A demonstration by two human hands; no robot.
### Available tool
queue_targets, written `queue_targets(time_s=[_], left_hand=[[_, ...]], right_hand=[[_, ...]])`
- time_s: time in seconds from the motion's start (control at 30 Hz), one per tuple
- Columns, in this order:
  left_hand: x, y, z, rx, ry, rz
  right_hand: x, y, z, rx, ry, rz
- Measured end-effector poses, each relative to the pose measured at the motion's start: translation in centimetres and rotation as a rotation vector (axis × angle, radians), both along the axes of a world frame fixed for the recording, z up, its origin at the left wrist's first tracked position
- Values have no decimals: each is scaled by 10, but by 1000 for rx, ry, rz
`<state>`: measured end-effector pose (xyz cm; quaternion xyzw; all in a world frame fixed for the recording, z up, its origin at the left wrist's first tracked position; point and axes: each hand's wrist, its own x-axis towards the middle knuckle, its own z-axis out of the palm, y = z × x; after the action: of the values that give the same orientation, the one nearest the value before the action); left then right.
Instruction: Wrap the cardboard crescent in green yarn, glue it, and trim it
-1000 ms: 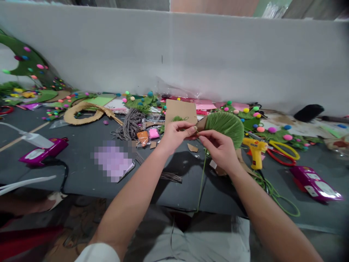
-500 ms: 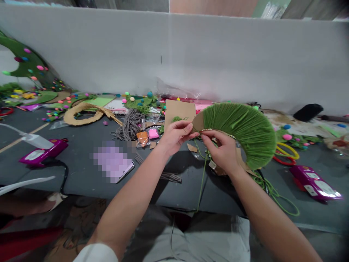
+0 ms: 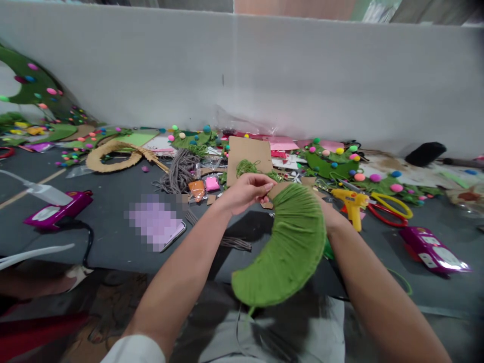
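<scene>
A curved cardboard crescent wrapped in green yarn [image 3: 288,247] hangs in front of me, its pointed end toward my lap. My left hand [image 3: 245,191] pinches the bare cardboard tip at its upper end, fingers closed. My right hand [image 3: 328,218] is almost wholly hidden behind the green crescent; only the wrist shows, so its fingers cannot be seen. A loose bundle of green yarn [image 3: 246,167] lies on a brown card [image 3: 249,151] just beyond my hands.
A yellow glue gun [image 3: 352,203] and yellow-red scissors [image 3: 391,207] lie to the right, with a magenta device [image 3: 433,249]. Grey yarn [image 3: 180,172], a raffia-wrapped ring [image 3: 109,156], a phone [image 3: 159,224] and another magenta device [image 3: 56,212] lie left. Pom-pom-covered green felt [image 3: 340,164] lines the grey partition.
The green crescent has swung from pointing up and right, beyond my hands, down toward my lap, now covering my right hand. My left hand keeps pinching its cardboard tip.
</scene>
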<state>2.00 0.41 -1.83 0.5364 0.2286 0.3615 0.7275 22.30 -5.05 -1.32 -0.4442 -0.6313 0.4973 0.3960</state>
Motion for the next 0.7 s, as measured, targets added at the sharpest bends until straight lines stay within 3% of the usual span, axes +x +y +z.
queue_targets(time_s=[0.1,0.2,0.33,0.43,0.57,0.7], left_hand=[[-3,1,2,142,120,-33],[-6,3,2,289,256,-35],[-9,1,2,370,344,-73],[-10,-5,7,421,432,-55],[-17,-6,17,446,472,143],[-27,3,19,379,336,516]], right_hand=[[0,0,1,-260,140,83],[2,5,2,-466,212,70],[5,11,4,-499,254,103],[9,7,10,-439,292,140],[21,-11,26,-325,267,150],[26,-29,35,-327,187,262]])
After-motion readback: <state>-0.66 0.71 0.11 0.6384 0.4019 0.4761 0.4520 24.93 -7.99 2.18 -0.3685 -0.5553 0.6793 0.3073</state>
